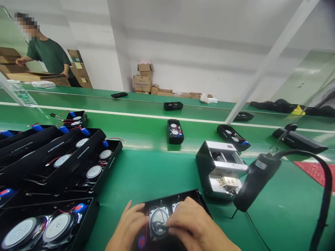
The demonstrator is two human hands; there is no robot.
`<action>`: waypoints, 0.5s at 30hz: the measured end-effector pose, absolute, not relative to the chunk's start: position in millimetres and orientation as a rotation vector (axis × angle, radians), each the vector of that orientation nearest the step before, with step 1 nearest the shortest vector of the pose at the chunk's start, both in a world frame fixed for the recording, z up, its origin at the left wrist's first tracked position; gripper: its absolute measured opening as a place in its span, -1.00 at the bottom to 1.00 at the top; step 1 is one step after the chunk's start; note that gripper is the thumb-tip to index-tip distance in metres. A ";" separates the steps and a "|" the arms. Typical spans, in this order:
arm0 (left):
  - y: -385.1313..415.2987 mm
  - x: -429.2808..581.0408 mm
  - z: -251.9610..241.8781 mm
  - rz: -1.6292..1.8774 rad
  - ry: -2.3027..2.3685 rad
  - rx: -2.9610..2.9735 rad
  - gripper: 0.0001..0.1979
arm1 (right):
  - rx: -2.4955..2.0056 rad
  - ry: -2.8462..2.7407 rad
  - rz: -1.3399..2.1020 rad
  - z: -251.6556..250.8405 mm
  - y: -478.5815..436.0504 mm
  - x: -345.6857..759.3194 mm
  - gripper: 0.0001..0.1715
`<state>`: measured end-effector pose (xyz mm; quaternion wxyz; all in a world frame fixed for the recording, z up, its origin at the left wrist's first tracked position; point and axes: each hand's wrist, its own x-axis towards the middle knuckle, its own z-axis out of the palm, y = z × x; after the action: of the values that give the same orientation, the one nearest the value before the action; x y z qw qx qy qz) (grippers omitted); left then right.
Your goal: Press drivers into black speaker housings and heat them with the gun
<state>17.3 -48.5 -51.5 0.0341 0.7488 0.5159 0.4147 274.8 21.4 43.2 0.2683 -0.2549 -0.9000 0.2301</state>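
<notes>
In front of me is a black speaker box (193,196) with its inside facing up, showing a round silver-white speaker (158,218) and red wires. A second speaker beside it is mostly covered by my right hand (195,223). That hand is closed, its thumb and fingers pinching a small dark, flexible-looking piece (160,227) over the first speaker; its exact kind is unclear. My left hand (132,223) lies over the box's left side with fingers stretched toward the speaker. A blue-and-red cylinder (141,241) shows below its fingertips.
Open speaker boxes (86,164) are stacked at left. A screw feeder (222,170) stands to the right, beside a hanging black electric screwdriver (258,179) with its thick cable. More boxes (175,131) lie along the green line. A co-worker (48,55) stands by cartons at far left.
</notes>
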 end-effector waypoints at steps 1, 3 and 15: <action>-48.9 20.2 -45.4 1.253 1.591 2.339 -0.76 | -0.710 -2.517 0.558 47.8 20.8 277.4 -0.80; -50.3 25.6 -34.6 1.203 1.597 2.412 -0.79 | -0.763 -2.678 0.427 51.4 18.2 280.2 -0.76; -49.8 44.4 -25.2 0.877 1.487 2.555 -0.52 | -0.845 -2.941 0.454 54.4 9.2 275.9 -0.83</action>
<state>44.4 -49.8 -25.2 0.0290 0.8284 0.4819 0.2842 275.9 9.2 54.4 0.0242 -0.2731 -0.9504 0.1468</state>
